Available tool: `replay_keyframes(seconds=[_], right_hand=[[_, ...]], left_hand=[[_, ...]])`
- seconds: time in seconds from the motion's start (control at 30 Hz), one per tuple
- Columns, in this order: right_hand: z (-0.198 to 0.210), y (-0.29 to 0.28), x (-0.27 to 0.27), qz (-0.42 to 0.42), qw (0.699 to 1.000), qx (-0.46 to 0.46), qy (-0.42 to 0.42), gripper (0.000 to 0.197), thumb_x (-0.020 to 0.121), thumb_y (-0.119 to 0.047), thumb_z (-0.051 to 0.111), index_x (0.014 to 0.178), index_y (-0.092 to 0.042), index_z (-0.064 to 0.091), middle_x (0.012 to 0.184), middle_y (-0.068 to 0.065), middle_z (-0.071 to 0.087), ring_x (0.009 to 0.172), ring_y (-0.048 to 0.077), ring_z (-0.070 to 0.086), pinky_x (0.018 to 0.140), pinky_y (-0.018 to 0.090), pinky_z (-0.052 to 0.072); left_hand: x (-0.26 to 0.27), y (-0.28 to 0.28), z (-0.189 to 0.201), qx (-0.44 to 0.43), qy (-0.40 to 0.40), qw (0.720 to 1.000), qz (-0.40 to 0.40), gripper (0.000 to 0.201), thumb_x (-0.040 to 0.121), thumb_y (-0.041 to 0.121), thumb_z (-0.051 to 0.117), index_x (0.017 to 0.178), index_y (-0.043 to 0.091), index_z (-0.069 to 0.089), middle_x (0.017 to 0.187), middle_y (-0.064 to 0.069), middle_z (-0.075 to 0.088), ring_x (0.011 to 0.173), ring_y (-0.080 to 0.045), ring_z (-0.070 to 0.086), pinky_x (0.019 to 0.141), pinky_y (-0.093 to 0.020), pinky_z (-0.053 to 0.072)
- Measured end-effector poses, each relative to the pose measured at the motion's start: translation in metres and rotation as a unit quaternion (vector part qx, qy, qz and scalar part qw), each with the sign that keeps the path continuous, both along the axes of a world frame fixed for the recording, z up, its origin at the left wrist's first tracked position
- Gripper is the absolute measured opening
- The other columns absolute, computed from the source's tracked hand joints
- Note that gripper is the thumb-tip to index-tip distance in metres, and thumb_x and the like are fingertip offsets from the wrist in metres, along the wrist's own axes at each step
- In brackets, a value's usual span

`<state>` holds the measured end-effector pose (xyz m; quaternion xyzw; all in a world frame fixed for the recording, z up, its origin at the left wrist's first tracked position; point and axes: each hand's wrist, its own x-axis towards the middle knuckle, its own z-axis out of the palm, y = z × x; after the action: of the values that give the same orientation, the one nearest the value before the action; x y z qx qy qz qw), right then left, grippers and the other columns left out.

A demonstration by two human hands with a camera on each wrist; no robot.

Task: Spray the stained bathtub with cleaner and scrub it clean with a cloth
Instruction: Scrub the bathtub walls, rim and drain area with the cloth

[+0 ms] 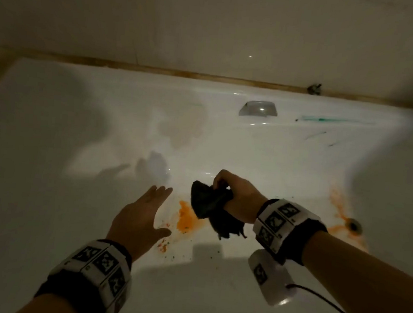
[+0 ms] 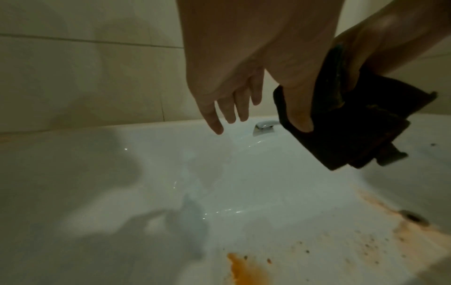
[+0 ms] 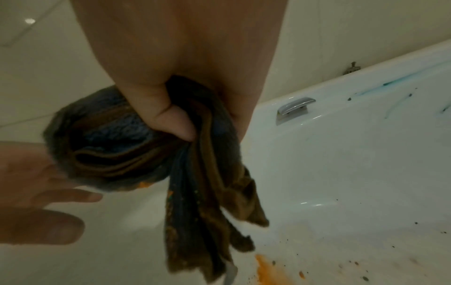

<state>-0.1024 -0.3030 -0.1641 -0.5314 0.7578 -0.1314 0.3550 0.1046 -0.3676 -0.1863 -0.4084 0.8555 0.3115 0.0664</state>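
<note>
Head: R hand (image 1: 237,196) grips cloth (image 1: 208,206).

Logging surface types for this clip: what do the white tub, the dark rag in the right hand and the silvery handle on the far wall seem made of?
White bathtub: glossy, smooth, likely acrylic or enamel; sharp highlights show.
Dark cloth gripped by the right hand: soft looped fabric, probably terry or microfibre; it bunches and hangs limp.
Silvery grab handle: polished, mirror-like, probably chromed metal.
</note>
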Motion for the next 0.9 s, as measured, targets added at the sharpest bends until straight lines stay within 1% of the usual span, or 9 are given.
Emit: replay_keyframes(seconds=[0.07, 0.2, 0.33, 0.4, 0.53, 0.63, 0.73, 0.83, 0.9], right_hand=[[0.015, 0.013, -0.004, -0.006, 0.998, 0.001, -0.060, 0.026, 0.085, 0.004, 0.049, 0.096, -0.017, 0.038, 0.090, 0.005, 0.053, 0.061, 0.010, 0.046, 0.057, 0.020, 0.039], [0.026, 0.034, -0.025, -0.033, 0.991, 0.016, -0.129, 0.031, 0.083, 0.008, 0.051, 0.097, -0.016, 0.038, 0.080, -0.002, 0.052, 0.062, 0.008, 0.047, 0.058, 0.019, 0.040], [0.029, 0.061, -0.055, -0.033, 0.986, 0.018, -0.162, 0.027, 0.082, 0.010, 0.050, 0.098, -0.012, 0.046, 0.083, 0.010, 0.055, 0.065, 0.018, 0.049, 0.058, 0.020, 0.039], [0.029, 0.080, -0.080, -0.007, 0.985, 0.033, -0.168, 0.032, 0.082, 0.009, 0.052, 0.109, -0.008, 0.054, 0.091, 0.014, 0.055, 0.074, 0.020, 0.052, 0.064, 0.021, 0.043], [0.034, 0.126, -0.147, 0.052, 0.974, 0.092, -0.203, 0.055, 0.079, 0.008, 0.059, 0.130, -0.007, 0.045, 0.111, 0.015, 0.055, 0.096, 0.020, 0.050, 0.086, 0.035, 0.045], [0.038, 0.166, -0.196, 0.073, 0.983, 0.078, -0.147, 0.051, 0.078, -0.008, 0.071, 0.124, -0.013, 0.050, 0.115, 0.014, 0.061, 0.096, 0.022, 0.057, 0.091, 0.035, 0.047], [0.045, 0.196, -0.244, 0.073, 0.996, 0.039, -0.037, 0.034, 0.078, -0.021, 0.072, 0.106, -0.007, 0.060, 0.105, 0.013, 0.066, 0.100, 0.027, 0.061, 0.085, 0.028, 0.044], [0.061, 0.210, -0.282, 0.052, 0.999, 0.016, -0.002, 0.028, 0.079, -0.021, 0.070, 0.101, -0.006, 0.062, 0.099, 0.013, 0.065, 0.096, 0.026, 0.059, 0.074, 0.022, 0.035], [0.076, 0.213, -0.297, 0.037, 0.999, 0.013, -0.001, 0.021, 0.083, -0.018, 0.065, 0.100, -0.006, 0.059, 0.094, 0.012, 0.060, 0.090, 0.024, 0.055, 0.073, 0.022, 0.034]], left_hand=[[-0.013, 0.014, 0.010, 0.018, 0.064, 0.998, 0.011, 0.085, 0.082, 0.034, 0.069, 0.146, 0.039, 0.014, 0.155, 0.014, 0.017, 0.144, -0.005, 0.013, 0.115, -0.025, 0.017], [-0.045, 0.041, 0.021, 0.000, 0.116, 0.993, -0.010, 0.073, 0.077, 0.030, 0.075, 0.138, 0.039, 0.036, 0.147, 0.017, 0.035, 0.136, -0.003, 0.032, 0.110, -0.019, 0.023], [-0.084, 0.071, 0.029, -0.038, 0.158, 0.987, 0.014, 0.042, 0.074, 0.019, 0.078, 0.114, 0.022, 0.066, 0.117, 0.018, 0.060, 0.109, -0.001, 0.055, 0.090, -0.002, 0.029], [-0.108, 0.091, 0.035, -0.030, 0.177, 0.983, 0.033, 0.025, 0.073, 0.024, 0.079, 0.096, 0.026, 0.069, 0.095, 0.029, 0.059, 0.087, 0.006, 0.056, 0.074, 0.003, 0.037], [-0.173, 0.137, 0.036, 0.022, 0.168, 0.978, 0.121, 0.011, 0.081, 0.025, 0.070, 0.075, 0.027, 0.062, 0.071, 0.013, 0.063, 0.063, -0.007, 0.059, 0.058, -0.017, 0.044], [-0.235, 0.173, 0.038, 0.039, 0.179, 0.971, 0.150, 0.021, 0.081, 0.021, 0.071, 0.064, 0.026, 0.058, 0.054, 0.015, 0.058, 0.056, -0.005, 0.053, 0.054, -0.019, 0.037], [-0.290, 0.200, 0.050, 0.061, 0.174, 0.972, 0.145, 0.021, 0.079, 0.023, 0.071, 0.064, 0.028, 0.058, 0.055, 0.017, 0.059, 0.054, -0.001, 0.055, 0.052, -0.014, 0.040], [-0.328, 0.212, 0.071, 0.062, 0.171, 0.974, 0.134, 0.016, 0.081, 0.022, 0.070, 0.071, 0.027, 0.059, 0.066, 0.006, 0.064, 0.066, -0.004, 0.061, 0.057, -0.015, 0.045], [-0.348, 0.211, 0.088, 0.056, 0.171, 0.976, 0.120, 0.013, 0.081, 0.023, 0.071, 0.080, 0.027, 0.059, 0.076, 0.008, 0.063, 0.074, -0.008, 0.062, 0.061, -0.013, 0.046]])
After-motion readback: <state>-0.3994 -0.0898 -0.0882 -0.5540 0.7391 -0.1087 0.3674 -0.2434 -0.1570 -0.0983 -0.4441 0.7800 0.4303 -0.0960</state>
